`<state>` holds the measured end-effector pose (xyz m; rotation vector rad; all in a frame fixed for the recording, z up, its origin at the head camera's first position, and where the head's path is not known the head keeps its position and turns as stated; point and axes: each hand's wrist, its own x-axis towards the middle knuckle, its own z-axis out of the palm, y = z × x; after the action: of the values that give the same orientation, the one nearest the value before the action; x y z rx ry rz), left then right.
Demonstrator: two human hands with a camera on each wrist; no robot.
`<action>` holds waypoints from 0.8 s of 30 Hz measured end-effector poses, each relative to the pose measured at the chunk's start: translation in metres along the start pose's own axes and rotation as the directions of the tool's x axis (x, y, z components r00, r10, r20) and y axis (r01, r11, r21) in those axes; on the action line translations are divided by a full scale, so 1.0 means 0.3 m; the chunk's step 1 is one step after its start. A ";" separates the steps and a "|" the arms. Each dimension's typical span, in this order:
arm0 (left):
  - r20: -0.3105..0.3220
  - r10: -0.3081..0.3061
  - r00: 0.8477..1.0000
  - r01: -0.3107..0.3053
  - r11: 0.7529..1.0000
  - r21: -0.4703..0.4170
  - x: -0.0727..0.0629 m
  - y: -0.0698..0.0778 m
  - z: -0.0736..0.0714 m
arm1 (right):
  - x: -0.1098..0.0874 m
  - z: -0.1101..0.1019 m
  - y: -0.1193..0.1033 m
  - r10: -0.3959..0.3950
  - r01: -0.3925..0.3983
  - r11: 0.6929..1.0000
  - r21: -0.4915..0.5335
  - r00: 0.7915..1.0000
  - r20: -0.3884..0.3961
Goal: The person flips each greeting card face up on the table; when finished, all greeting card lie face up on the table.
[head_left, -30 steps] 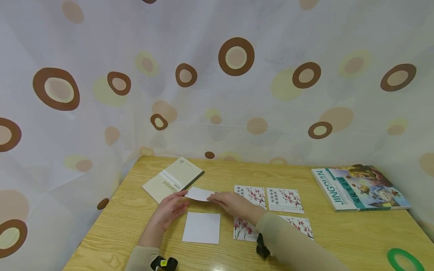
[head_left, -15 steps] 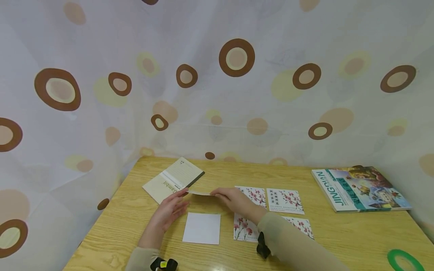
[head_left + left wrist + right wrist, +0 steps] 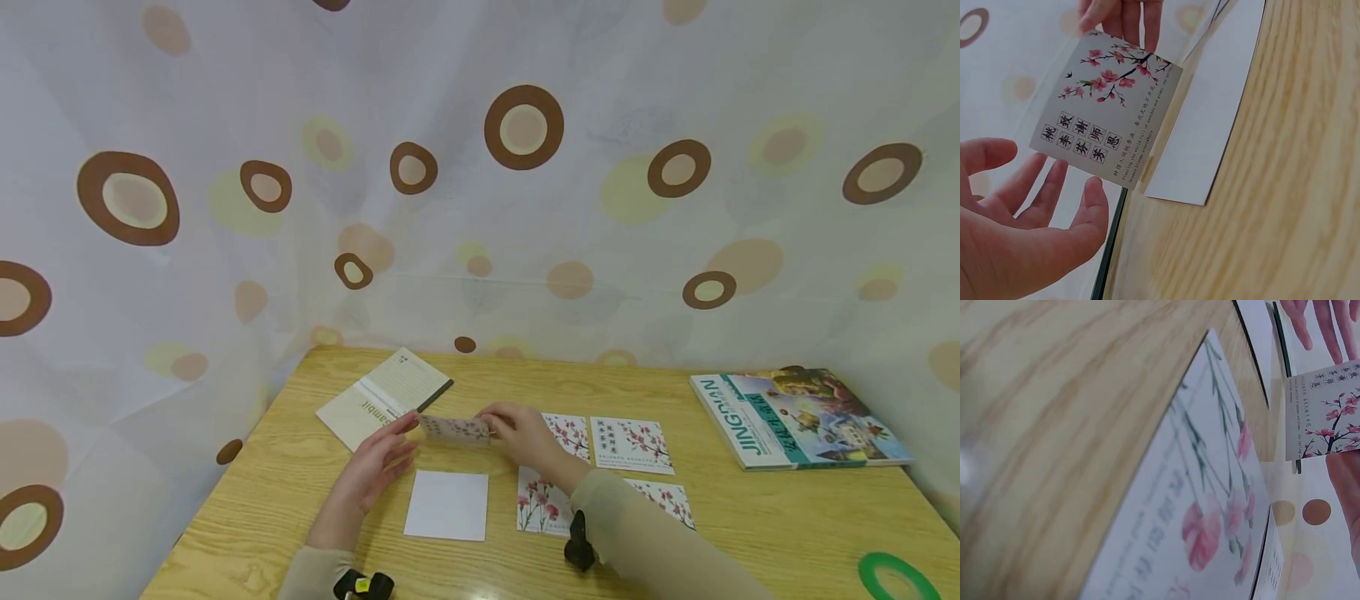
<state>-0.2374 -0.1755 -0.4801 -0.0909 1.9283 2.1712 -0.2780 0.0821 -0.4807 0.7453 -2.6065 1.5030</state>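
A greeting card point(image 3: 455, 430) printed with pink blossoms and Chinese characters is held up, tilted, above the table. My right hand point(image 3: 521, 433) pinches its right edge; in the left wrist view, fingers of the right hand point(image 3: 1125, 22) show at the card's far edge. At the opposite edge is my left hand point(image 3: 378, 462), its fingers spread and loosely bent. In the left wrist view, the left thumb and fingertips point(image 3: 1094, 187) lie close to the card point(image 3: 1107, 109); whether they touch it is unclear. Below the hands, a blank white card point(image 3: 446, 506) lies flat.
Several flower-printed cards point(image 3: 632, 444) lie in a group, partly covered by the right arm. Behind the left hand is a Gambit notebook point(image 3: 386, 396). A colourful book point(image 3: 798, 417) lies at the back right, and a green tape roll point(image 3: 873, 575) near the front right.
The held card has turned over: its blank white side showed first, then its thin edge, and now its printed side. The right hand has shifted slightly right; the left hand has barely moved.
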 end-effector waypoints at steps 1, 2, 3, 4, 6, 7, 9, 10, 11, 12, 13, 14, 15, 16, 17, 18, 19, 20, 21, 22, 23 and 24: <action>-0.001 0.001 1.000 -0.001 1.000 -0.003 -0.001 0.001 0.001 | 0.001 0.001 0.000 0.023 -0.022 0.999 0.031 1.000 -0.009; 0.002 0.002 1.000 -0.002 1.000 0.000 -0.002 0.001 0.001 | 0.002 0.002 0.000 0.040 -0.039 0.997 0.060 0.999 -0.018; 0.004 0.005 1.000 -0.005 1.000 0.002 -0.003 0.002 0.001 | 0.003 0.003 0.000 0.053 -0.051 0.995 0.085 0.998 -0.027; 0.004 0.005 1.000 -0.005 1.000 0.000 -0.003 0.003 0.001 | 0.004 0.003 -0.002 0.062 -0.058 0.993 0.106 0.997 -0.037; 0.007 0.002 1.000 -0.002 1.000 -0.004 -0.005 0.006 0.003 | 0.006 0.004 -0.002 0.078 -0.070 0.989 0.130 0.995 -0.057; 0.014 0.001 1.000 -0.001 1.000 -0.006 -0.005 0.006 0.003 | 0.007 0.005 -0.002 0.083 -0.074 0.987 0.139 0.994 -0.065; 0.022 -0.005 1.000 0.005 1.000 -0.013 -0.006 0.010 0.004 | 0.009 0.006 -0.003 0.105 -0.092 0.983 0.161 0.992 -0.074; 0.025 -0.011 1.000 0.012 1.000 -0.021 -0.007 0.013 0.005 | 0.010 0.006 -0.004 0.117 -0.103 0.980 0.171 0.990 -0.077; 0.033 -0.013 0.999 0.014 1.000 -0.019 -0.008 0.015 0.005 | 0.011 0.006 -0.004 0.131 -0.115 0.976 0.184 0.988 -0.079; 0.040 -0.015 0.999 0.016 1.000 -0.018 -0.009 0.016 0.004 | 0.012 0.006 -0.005 0.146 -0.128 0.972 0.196 0.986 -0.080; 0.049 -0.015 0.999 0.015 1.000 -0.011 -0.010 0.017 0.003 | 0.012 0.005 -0.007 0.161 -0.142 0.968 0.207 0.984 -0.080; 0.057 -0.015 0.998 0.015 1.000 -0.006 -0.011 0.019 0.003 | 0.013 0.005 -0.008 0.176 -0.155 0.964 0.217 0.981 -0.080; 0.069 -0.014 0.998 0.014 1.000 0.002 -0.012 0.020 0.002 | 0.013 0.004 -0.009 0.188 -0.165 0.960 0.227 0.979 -0.082; 0.081 -0.013 0.997 0.012 1.000 0.008 -0.012 0.019 0.000 | 0.013 0.004 -0.011 0.197 -0.173 0.956 0.238 0.977 -0.084; 0.094 -0.012 0.996 0.010 1.000 0.015 -0.013 0.019 -0.001 | 0.013 0.003 -0.011 0.205 -0.179 0.953 0.245 0.975 -0.085; 0.105 -0.011 0.994 0.009 1.000 0.018 -0.013 0.019 -0.001 | 0.014 0.002 -0.011 0.215 -0.188 0.950 0.251 0.973 -0.086; 0.116 -0.011 0.993 0.009 1.000 0.022 -0.014 0.019 -0.002 | 0.015 0.002 -0.011 0.221 -0.192 0.948 0.254 0.971 -0.088; 0.124 -0.012 0.992 0.009 1.000 0.023 -0.014 0.018 -0.001 | 0.015 0.002 -0.010 0.231 -0.201 0.944 0.260 0.969 -0.089; 0.135 -0.015 0.991 0.012 1.000 0.023 -0.014 0.017 -0.002 | 0.016 0.001 -0.009 0.242 -0.211 0.941 0.263 0.966 -0.093; 0.143 -0.018 0.990 0.014 1.000 0.024 -0.013 0.016 -0.002 | 0.018 0.001 -0.007 0.254 -0.221 0.938 0.266 0.963 -0.095; 0.152 -0.021 0.988 0.017 1.000 0.025 -0.013 0.016 -0.003 | 0.019 0.001 -0.005 0.268 -0.233 0.934 0.270 0.959 -0.098; 0.158 -0.024 0.987 0.021 1.000 0.024 -0.014 0.016 -0.003 | 0.020 0.001 -0.003 0.281 -0.245 0.930 0.274 0.955 -0.101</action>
<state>-0.2345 -0.1774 -0.4747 0.0610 1.8535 2.0747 -0.2828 0.0791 -0.4786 0.2928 -2.5145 1.9195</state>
